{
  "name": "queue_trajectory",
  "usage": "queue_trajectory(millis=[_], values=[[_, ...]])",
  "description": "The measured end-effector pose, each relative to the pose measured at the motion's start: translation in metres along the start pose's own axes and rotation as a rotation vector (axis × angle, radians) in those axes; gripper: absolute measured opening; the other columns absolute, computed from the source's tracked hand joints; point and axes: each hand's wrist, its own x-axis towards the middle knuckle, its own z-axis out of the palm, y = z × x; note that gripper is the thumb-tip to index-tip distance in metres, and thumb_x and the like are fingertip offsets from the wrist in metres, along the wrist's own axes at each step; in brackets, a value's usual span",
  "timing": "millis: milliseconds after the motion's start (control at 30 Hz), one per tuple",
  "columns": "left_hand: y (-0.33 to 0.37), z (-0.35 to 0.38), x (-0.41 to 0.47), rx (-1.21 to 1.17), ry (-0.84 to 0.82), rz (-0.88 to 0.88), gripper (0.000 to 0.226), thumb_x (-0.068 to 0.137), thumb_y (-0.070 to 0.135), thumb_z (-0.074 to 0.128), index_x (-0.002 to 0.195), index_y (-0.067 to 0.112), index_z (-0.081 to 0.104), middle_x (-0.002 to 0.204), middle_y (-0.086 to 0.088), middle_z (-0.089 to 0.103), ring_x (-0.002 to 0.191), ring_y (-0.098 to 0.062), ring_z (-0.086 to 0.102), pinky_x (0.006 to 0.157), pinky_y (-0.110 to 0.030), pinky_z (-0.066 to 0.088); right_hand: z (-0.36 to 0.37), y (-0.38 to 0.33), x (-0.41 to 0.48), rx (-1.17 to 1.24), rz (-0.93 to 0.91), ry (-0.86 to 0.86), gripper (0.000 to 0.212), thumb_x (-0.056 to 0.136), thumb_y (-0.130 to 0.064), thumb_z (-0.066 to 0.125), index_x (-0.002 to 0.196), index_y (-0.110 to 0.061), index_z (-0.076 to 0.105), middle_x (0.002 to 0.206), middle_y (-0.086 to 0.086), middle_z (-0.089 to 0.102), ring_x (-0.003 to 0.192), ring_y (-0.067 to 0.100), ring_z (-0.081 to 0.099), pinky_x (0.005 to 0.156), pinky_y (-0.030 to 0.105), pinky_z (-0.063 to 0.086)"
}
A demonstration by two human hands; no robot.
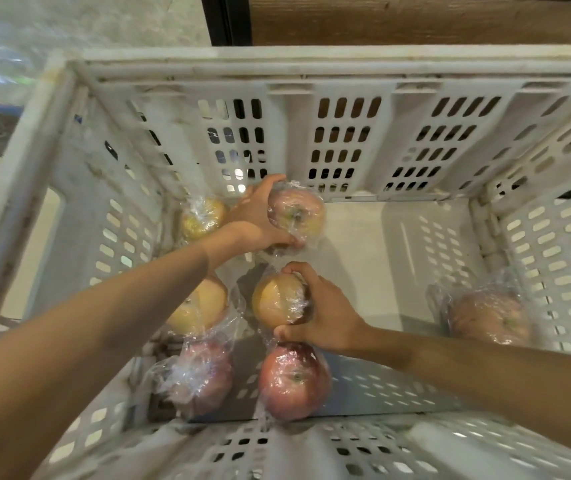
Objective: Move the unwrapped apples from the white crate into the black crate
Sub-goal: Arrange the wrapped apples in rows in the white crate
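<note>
Wood panelling [415,19] backed the white slotted plastic crate [311,69], its apples lying mostly along the left wall, all seemingly film-wrapped. Probably sorting for bare fruit, the left hand [253,220] curled round a pink wrapped apple [298,213] near the far wall. The right hand [329,313] clasped a yellow film-streaked apple [277,299] mid-floor; no black crate showed.

Far off is a brown wooden board [415,19], with a dark post [225,19] just left of it and a grey wall [87,19] further left. Some apples sit in clear wrap: a red wrapped apple [294,382] near, a yellow wrapped apple [197,306] on the left, a pink wrapped apple [488,317] alone on the right.
</note>
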Motion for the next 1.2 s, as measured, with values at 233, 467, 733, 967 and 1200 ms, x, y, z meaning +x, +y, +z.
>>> queue_trajectory(millis=[233, 467, 733, 967, 1200], values=[[-0.005, -0.003, 0.001, -0.02, 0.02, 0.023, 0.085, 0.059, 0.035, 0.085, 0.132, 0.033, 0.042, 0.134, 0.003, 0.046, 0.119, -0.02, 0.044, 0.092, -0.027, 0.037, -0.015, -0.015, -0.003, -0.215, 0.018, 0.053, 0.081, 0.056, -0.043, 0.078, 0.125, -0.042, 0.034, 0.102, 0.002, 0.043, 0.09, 0.021, 0.048, 0.078, 0.027, 0.044], [-0.003, -0.008, -0.005, -0.075, -0.036, -0.015, 0.099, 0.057, 0.033, 0.087, 0.14, 0.032, 0.033, 0.138, 0.0, 0.045, 0.124, -0.022, 0.045, 0.102, -0.036, 0.042, -0.007, -0.028, -0.004, -0.504, -0.033, 0.058, 0.084, 0.063, -0.051, 0.074, 0.134, -0.038, 0.03, 0.114, 0.008, 0.04, 0.109, 0.03, 0.044, 0.081, 0.035, 0.046], [0.002, -0.017, -0.016, -0.013, -0.114, -0.002, 0.126, 0.051, 0.024, 0.09, 0.147, 0.038, 0.01, 0.15, -0.007, 0.031, 0.134, -0.027, 0.035, 0.108, -0.042, 0.036, -0.019, -0.028, -0.01, -0.514, -0.074, -0.02, 0.09, 0.067, -0.054, 0.073, 0.137, -0.029, 0.022, 0.122, 0.006, 0.046, 0.11, 0.027, 0.051, 0.082, 0.035, 0.045], [0.02, -0.048, -0.046, 0.37, -0.221, 0.13, 0.096, 0.07, 0.055, 0.071, 0.146, 0.023, 0.022, 0.149, -0.004, 0.034, 0.135, -0.022, 0.034, 0.108, -0.036, 0.033, -0.079, -0.024, -0.037, -0.487, 0.01, -0.204, 0.071, 0.081, -0.063, 0.054, 0.137, -0.024, 0.034, 0.128, 0.003, 0.054, 0.102, 0.02, 0.058, 0.09, 0.036, 0.048], [0.042, -0.105, -0.14, 0.72, -0.02, 0.174, 0.064, 0.083, 0.065, 0.041, 0.139, 0.036, 0.032, 0.138, 0.008, 0.048, 0.114, -0.015, 0.055, 0.091, -0.033, 0.047, -0.169, 0.03, -0.083, -0.957, 0.467, -0.134, 0.078, 0.076, -0.061, 0.06, 0.139, -0.028, 0.029, 0.137, 0.003, 0.043, 0.124, 0.025, 0.044, 0.095, 0.038, 0.045]])
